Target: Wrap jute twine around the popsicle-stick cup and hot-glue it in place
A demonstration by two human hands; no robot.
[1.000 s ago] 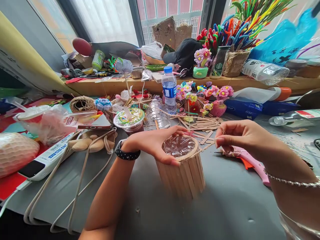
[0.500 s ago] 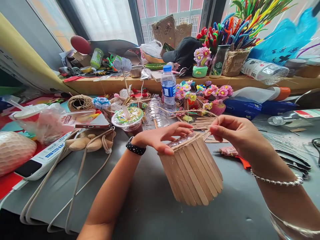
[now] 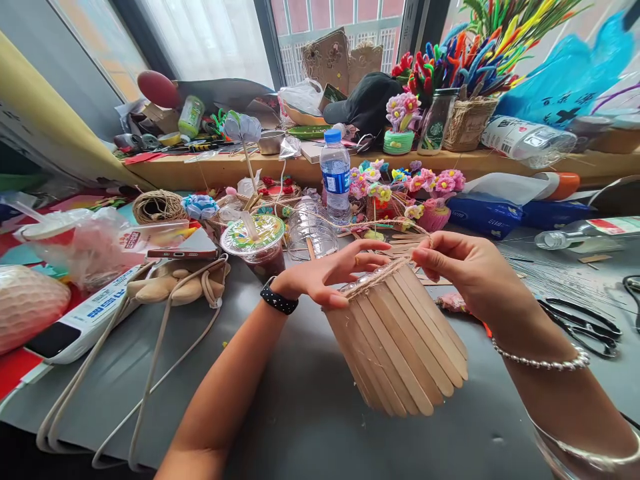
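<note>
A container covered with wooden craft sticks (image 3: 400, 340) is tilted above the grey table, its bottom edge toward me. My left hand (image 3: 333, 275) grips it at the rim, thumb on the near side and fingers over the far side. Jute twine (image 3: 377, 279) runs along the upper edge of the sticks. At the rim's right end, my right hand (image 3: 440, 257) pinches the twine between thumb and forefinger. A length of the twine stretches back left toward the ball of jute twine (image 3: 159, 207).
A lidded drink cup (image 3: 253, 243) and a water bottle (image 3: 335, 177) stand behind my left hand. Black scissors (image 3: 583, 327) and thin wires lie at right. A phone (image 3: 183, 253) rests on a pouch with long cords at left. Pipe-cleaner flowers (image 3: 435, 190) stand at the back.
The stick-covered container has tilted further, its lower end swinging to the right. My right hand has shifted slightly left with the twine; my left hand keeps its grip.
</note>
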